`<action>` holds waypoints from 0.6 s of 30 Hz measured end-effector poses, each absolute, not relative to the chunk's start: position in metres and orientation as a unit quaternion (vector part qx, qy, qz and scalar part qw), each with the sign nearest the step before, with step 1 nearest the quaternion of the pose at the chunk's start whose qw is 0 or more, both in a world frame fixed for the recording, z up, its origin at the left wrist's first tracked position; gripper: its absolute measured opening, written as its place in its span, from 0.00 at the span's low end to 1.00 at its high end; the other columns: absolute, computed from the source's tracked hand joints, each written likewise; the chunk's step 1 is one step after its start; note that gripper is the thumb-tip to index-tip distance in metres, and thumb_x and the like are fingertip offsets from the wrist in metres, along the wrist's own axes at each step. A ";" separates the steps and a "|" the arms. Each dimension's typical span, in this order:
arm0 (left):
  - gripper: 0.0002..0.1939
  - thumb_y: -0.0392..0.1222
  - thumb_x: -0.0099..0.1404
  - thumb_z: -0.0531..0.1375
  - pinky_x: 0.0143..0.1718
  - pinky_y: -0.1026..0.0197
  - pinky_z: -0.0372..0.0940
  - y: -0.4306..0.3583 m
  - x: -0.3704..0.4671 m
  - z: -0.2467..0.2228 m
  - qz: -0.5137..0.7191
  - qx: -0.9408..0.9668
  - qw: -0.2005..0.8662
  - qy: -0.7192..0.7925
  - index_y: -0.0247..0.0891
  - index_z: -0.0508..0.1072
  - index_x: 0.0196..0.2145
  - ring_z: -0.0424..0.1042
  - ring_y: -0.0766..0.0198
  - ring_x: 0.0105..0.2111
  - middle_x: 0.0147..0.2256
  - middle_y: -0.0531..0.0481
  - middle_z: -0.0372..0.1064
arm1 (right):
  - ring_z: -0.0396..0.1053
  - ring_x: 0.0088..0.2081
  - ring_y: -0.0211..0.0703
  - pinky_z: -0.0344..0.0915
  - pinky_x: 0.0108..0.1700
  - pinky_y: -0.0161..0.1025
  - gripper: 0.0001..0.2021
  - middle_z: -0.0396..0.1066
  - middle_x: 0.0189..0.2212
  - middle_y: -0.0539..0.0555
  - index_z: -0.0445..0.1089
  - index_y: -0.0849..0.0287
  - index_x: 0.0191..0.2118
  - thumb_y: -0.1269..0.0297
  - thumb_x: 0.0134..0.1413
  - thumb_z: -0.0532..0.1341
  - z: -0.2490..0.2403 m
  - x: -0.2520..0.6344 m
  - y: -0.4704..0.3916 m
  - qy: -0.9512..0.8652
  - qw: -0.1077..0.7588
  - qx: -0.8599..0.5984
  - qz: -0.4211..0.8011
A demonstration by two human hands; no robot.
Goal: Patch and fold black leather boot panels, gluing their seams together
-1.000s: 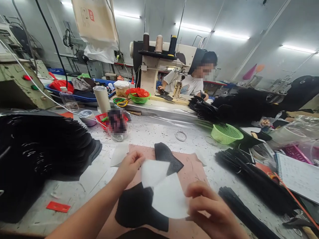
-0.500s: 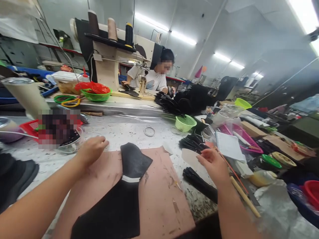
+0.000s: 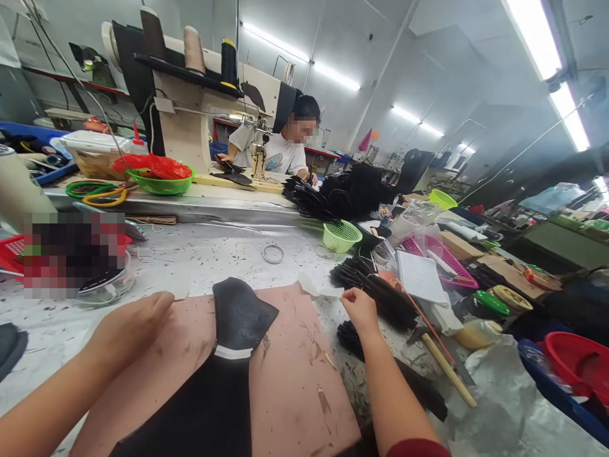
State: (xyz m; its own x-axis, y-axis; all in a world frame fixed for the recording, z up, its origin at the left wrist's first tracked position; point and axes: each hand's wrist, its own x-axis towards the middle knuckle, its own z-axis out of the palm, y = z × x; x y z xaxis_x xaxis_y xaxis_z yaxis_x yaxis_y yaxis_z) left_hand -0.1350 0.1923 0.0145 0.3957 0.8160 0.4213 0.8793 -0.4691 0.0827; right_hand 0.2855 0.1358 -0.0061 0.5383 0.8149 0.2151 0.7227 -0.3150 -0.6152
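Observation:
Black material (image 3: 209, 406) lies on a pink sheet (image 3: 304, 374), with a curved black piece (image 3: 240, 314) at its top and a white strip (image 3: 233, 353) across the join. My left hand (image 3: 136, 320) is closed above the sheet's left part, fingertips together near a pale scrap; whatever it pinches is too small to tell. Over the sheet's upper right, my right hand (image 3: 360, 309) pinches the end of a thin pale piece (image 3: 316, 291). Just right of it are bundled black strips (image 3: 380, 292).
Behind the worktop, a person (image 3: 285, 143) sits at a sewing machine (image 3: 183, 120). A green basket (image 3: 341, 237) and a metal ring (image 3: 273, 254) stand ahead. At right are a notebook (image 3: 421, 276), a wooden stick (image 3: 450, 371) and a red basin (image 3: 578, 362).
My right hand has moved left, off the black bundles, and now pinches the pale piece. My left hand sits lower and further left. The whole view has shifted.

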 end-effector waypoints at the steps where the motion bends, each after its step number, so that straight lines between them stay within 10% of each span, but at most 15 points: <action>1: 0.12 0.39 0.58 0.46 0.22 0.59 0.55 0.192 -0.136 0.013 -0.198 -0.846 0.118 -0.480 0.40 0.63 0.20 0.67 0.55 0.22 0.21 0.46 0.67 | 0.70 0.29 0.46 0.64 0.35 0.39 0.04 0.72 0.24 0.53 0.67 0.57 0.21 0.68 0.36 0.56 -0.011 0.286 0.129 -0.476 0.331 -0.812 0.066; 9: 0.16 0.46 0.62 0.43 0.36 0.56 0.62 0.175 -0.175 0.004 -0.218 -0.764 0.137 -0.592 0.35 0.65 0.34 0.70 0.51 0.39 0.44 0.36 0.68 | 0.71 0.39 0.49 0.64 0.43 0.43 0.20 0.75 0.34 0.56 0.72 0.58 0.35 0.78 0.34 0.51 -0.030 0.289 0.105 -0.515 0.278 -0.809 0.052; 14: 0.12 0.43 0.61 0.47 0.35 0.59 0.62 0.140 -0.225 0.028 -0.170 -0.633 0.010 -0.755 0.38 0.65 0.38 0.70 0.55 0.39 0.41 0.43 0.70 | 0.59 0.53 0.60 0.56 0.50 0.59 0.17 0.67 0.48 0.62 0.70 0.60 0.40 0.71 0.44 0.51 -0.011 0.226 0.116 -0.634 0.325 -0.701 0.005; 18: 0.10 0.45 0.56 0.55 0.32 0.61 0.62 0.127 -0.231 0.027 -0.149 -0.642 -0.063 -0.750 0.38 0.70 0.33 0.71 0.55 0.35 0.35 0.46 0.73 | 0.65 0.47 0.50 0.60 0.48 0.49 0.15 0.69 0.46 0.59 0.69 0.59 0.41 0.74 0.48 0.52 0.017 0.109 0.127 -0.835 0.281 -0.472 0.021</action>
